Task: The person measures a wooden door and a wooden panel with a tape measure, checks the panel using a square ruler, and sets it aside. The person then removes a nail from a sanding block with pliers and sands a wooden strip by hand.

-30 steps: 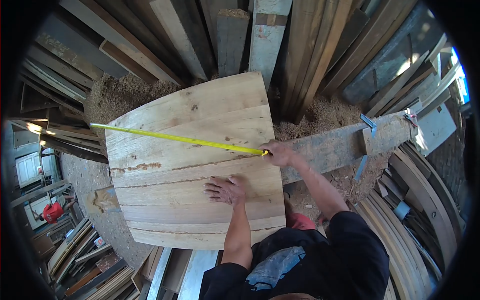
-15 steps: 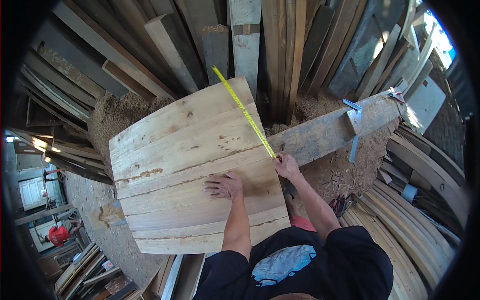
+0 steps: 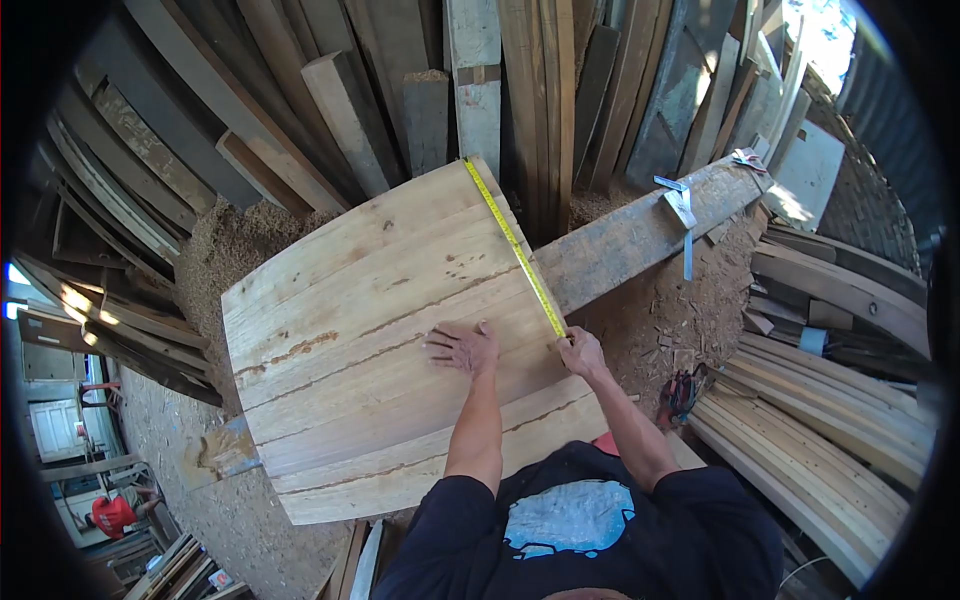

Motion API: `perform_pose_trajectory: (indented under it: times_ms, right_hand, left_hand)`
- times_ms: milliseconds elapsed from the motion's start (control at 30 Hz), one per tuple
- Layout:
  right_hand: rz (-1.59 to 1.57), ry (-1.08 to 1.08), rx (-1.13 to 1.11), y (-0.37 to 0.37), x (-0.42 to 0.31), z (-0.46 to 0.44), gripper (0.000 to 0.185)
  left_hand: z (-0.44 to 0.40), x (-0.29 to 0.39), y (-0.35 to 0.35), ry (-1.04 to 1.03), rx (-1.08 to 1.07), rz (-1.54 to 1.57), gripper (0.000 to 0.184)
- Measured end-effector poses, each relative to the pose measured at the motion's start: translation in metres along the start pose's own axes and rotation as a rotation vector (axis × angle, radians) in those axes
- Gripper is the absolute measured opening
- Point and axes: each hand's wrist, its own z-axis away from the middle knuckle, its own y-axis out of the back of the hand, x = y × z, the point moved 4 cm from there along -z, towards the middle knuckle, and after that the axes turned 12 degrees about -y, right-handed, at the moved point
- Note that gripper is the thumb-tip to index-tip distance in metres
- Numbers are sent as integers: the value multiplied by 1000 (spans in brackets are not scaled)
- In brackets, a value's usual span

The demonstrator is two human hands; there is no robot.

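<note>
A yellow measuring tape [image 3: 518,249] lies along the right side of a wooden panel [image 3: 370,310], markings too small to read; the right grip [image 3: 579,353] clasps and hides its near end, the left grip [image 3: 463,348] spread flat

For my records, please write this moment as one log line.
right hand: holds tape | left hand: rests on panel | tape: extended across panel | shavings: heaped beside panel
</note>
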Motion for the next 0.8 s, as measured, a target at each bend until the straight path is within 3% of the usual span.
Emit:
perform_pose_trajectory:
  times_ms: [200,233,400,467,500,600,700,800]
  right_hand:
    - [19,10,53,-8,58,72,44]
    - [-45,30,-23,-8,72,84,45]
    - [-125,104,107,-31,164,148,37]
    - [-155,57,132,-39,192,174,36]
    - [-159,-73,22,-37,199,186,39]
    - [-143,-93,149,-40,215,212,43]
    - [-108,-252,41,-38,215,222,46]
    - [-109,-256,90,-40,211,224,47]
  left_hand:
    - [-1,-32,-1,-463,-118,-128,99]
    - [-1,-40,-2,-542,-124,-154,96]
    - [-7,-66,-1,-744,-144,-260,87]
    - [-10,-67,-8,-747,-139,-274,87]
    - [-6,-69,-7,-741,-167,-292,87]
    - [-10,-60,-3,-719,-211,-327,86]
    - [-11,-61,-3,-696,-257,-338,86]
    - [-14,-60,-4,-687,-282,-354,86]
